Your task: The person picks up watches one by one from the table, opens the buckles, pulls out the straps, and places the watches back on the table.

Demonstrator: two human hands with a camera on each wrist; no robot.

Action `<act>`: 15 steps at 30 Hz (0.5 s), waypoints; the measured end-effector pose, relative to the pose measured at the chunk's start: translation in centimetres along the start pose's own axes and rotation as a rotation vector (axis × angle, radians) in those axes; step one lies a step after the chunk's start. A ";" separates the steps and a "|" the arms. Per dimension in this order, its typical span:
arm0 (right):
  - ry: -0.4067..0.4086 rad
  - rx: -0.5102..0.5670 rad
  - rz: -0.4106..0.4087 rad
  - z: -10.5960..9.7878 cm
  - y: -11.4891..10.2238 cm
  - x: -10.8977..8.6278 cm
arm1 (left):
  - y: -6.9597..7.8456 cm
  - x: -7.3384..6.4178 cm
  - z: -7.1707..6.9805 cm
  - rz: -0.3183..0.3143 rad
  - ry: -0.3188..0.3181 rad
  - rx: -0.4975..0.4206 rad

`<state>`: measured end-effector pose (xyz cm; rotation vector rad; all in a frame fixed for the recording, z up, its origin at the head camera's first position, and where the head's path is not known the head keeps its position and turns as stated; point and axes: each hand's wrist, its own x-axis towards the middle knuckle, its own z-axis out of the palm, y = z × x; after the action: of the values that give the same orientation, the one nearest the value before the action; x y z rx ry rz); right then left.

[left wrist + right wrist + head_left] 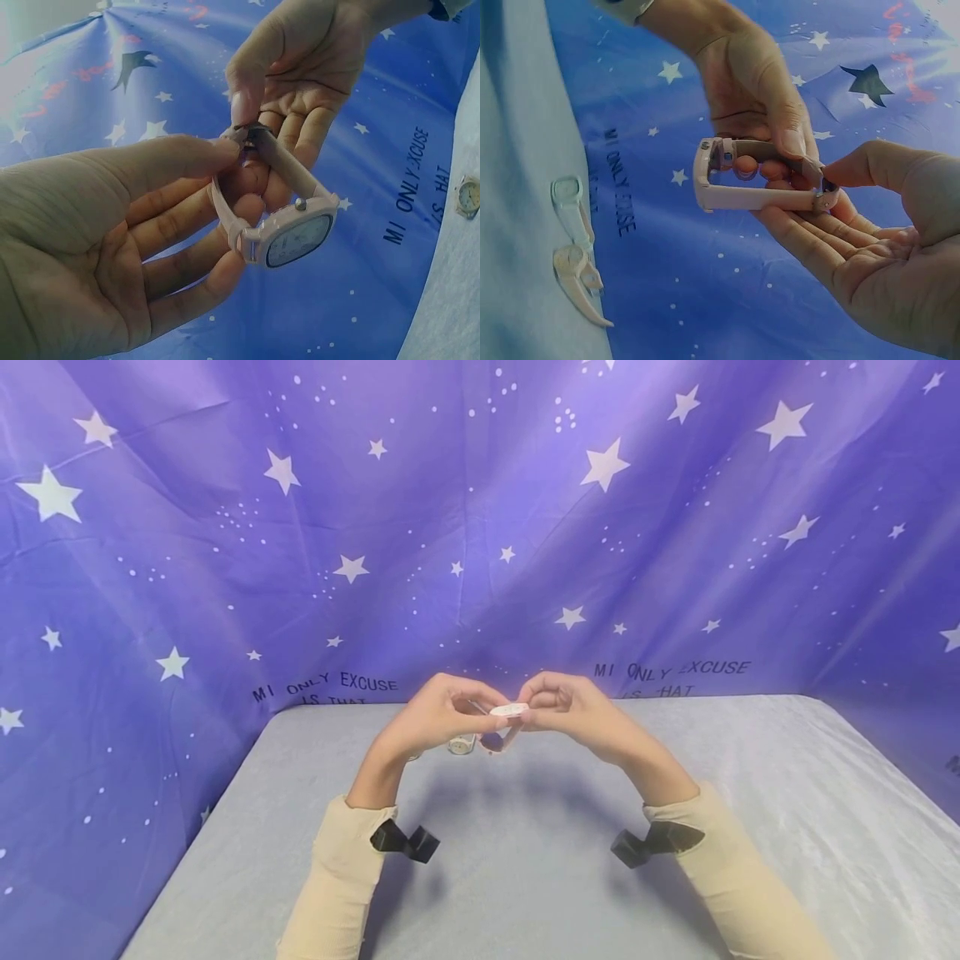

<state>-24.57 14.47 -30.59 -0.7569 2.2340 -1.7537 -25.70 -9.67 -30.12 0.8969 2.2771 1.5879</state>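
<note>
Rear closed off by star-print curtain (480, 510); "MI ONLY EXCUSE IS THAT" printed just above back edge of table (525, 893). Table room left either side of left hand (442, 714) and right hand (576, 712). Fingers of both clamped on strap ends of pink watch (296, 240), held above table; dial lettering unreadable. Mint watch (566, 191), beige watch (571, 260) laid near back edge.

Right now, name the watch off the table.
The pink watch: left hand and right hand hold it up, while the green watch and cream watch lie on the table.
</note>
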 end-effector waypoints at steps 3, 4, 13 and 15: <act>0.020 -0.045 -0.033 0.3 -0.3 -0.1 | 0.0 0.0 0.1 0.007 0.023 0.000; 0.031 -0.065 -0.044 0.5 -0.4 -0.2 | 0.1 0.1 0.1 0.014 0.030 -0.001; 0.145 -0.222 -0.113 1.4 -0.6 -0.3 | 0.2 0.2 0.3 0.052 0.065 0.044; 0.150 -0.227 -0.114 1.5 -0.6 -0.2 | 0.1 0.2 0.2 0.055 0.073 0.070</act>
<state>-23.54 13.26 -30.46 -0.8381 2.5706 -1.6739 -25.72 -9.33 -30.06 0.9404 2.3913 1.5978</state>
